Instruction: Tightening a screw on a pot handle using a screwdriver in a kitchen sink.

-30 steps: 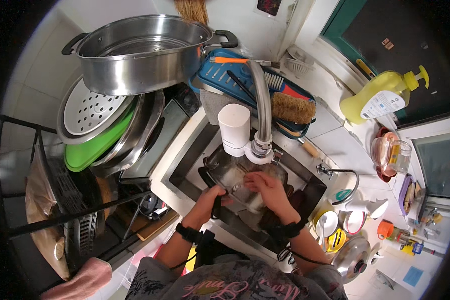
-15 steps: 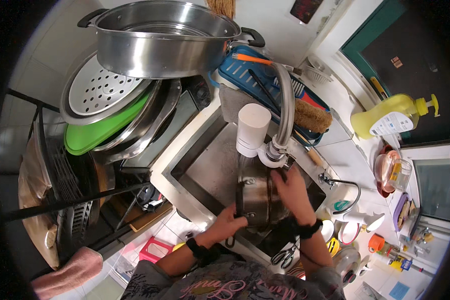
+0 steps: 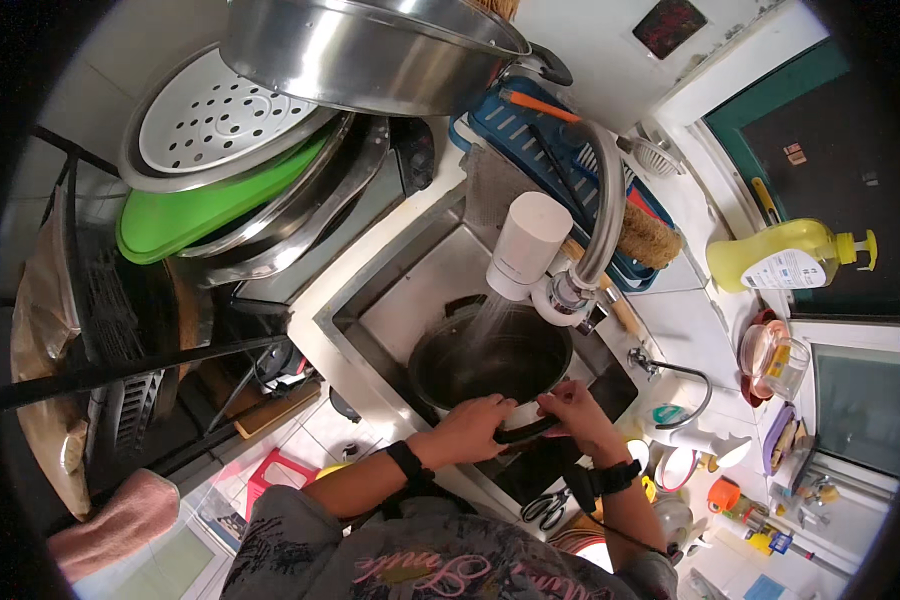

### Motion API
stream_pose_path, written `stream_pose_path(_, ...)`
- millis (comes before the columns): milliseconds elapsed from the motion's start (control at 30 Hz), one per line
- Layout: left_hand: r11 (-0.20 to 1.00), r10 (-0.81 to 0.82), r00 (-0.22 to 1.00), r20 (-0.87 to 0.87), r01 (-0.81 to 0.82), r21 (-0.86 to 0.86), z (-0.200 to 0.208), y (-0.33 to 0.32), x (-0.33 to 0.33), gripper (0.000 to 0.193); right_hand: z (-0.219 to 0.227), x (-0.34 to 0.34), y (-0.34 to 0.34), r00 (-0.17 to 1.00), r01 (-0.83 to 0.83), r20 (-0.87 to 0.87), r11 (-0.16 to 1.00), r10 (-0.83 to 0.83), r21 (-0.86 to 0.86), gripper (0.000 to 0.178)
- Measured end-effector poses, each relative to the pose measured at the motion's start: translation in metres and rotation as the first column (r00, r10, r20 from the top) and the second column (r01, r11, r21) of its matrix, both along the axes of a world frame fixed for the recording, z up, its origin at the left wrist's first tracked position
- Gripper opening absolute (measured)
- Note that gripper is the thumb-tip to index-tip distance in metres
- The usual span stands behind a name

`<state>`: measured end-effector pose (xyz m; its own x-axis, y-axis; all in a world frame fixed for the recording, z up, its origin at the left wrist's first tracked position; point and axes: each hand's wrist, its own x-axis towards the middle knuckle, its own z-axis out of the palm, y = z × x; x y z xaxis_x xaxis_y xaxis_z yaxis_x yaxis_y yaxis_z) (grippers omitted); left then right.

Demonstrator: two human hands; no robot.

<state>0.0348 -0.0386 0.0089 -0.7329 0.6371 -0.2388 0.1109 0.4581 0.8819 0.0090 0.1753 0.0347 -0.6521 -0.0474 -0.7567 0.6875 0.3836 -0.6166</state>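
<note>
A dark-bottomed metal pot (image 3: 490, 362) sits tilted in the steel sink (image 3: 395, 290), its mouth facing up. From the white filter unit (image 3: 528, 240) on the curved metal faucet (image 3: 607, 200), a spray of water falls into it. My left hand (image 3: 477, 425) is closed at the pot's near rim, beside its black handle (image 3: 525, 433). On the other side of that handle, my right hand (image 3: 578, 412) grips the near edge with bent fingers. A pale patch shows between my hands; I cannot tell what it is. The undersides of my fingers are hidden.
A large steel pot (image 3: 370, 60) stands at the back left, above stacked lids and a green board (image 3: 220, 205). Behind the faucet lies a blue rack (image 3: 530, 135) with brushes. A yellow soap bottle (image 3: 775, 255) stands right. Scissors (image 3: 545, 508) lie near the sink's front.
The pot has turned from lying on its side to mouth up, and water now runs into it. Both hands have shifted to its near edge, closer together. The view has shifted slightly.
</note>
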Motion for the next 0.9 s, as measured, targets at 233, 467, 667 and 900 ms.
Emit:
stream_pose_path(233,0.998,-0.057,0.991,-0.119,0.058,0.009,-0.020,-0.005,0.001,0.060,-0.039,0.045,-0.002,0.821,0.568,0.294,0.755,-0.490,-0.327,0.023)
stream_pose_path(467,0.977,0.198,0.980,0.021,-0.199,0.081,-0.005,-0.043,-0.007,0.045,-0.047,0.063,0.001,0.689,0.693,0.253,0.516,-0.679,-0.504,0.014)
stream_pose_path(667,0.521,0.488,0.421,0.765,-0.843,0.132,-0.008,-0.053,-0.013,0.037,-0.044,0.091,-0.016,0.668,0.693,0.100,0.568,-0.737,-0.444,0.022)
stream_pose_path(900,0.459,0.476,0.362,0.802,-0.880,0.125,-0.035,-0.006,-0.045,0.029,-0.059,0.126,0.000,0.714,0.683,0.081,0.667,-0.695,-0.296,0.033)
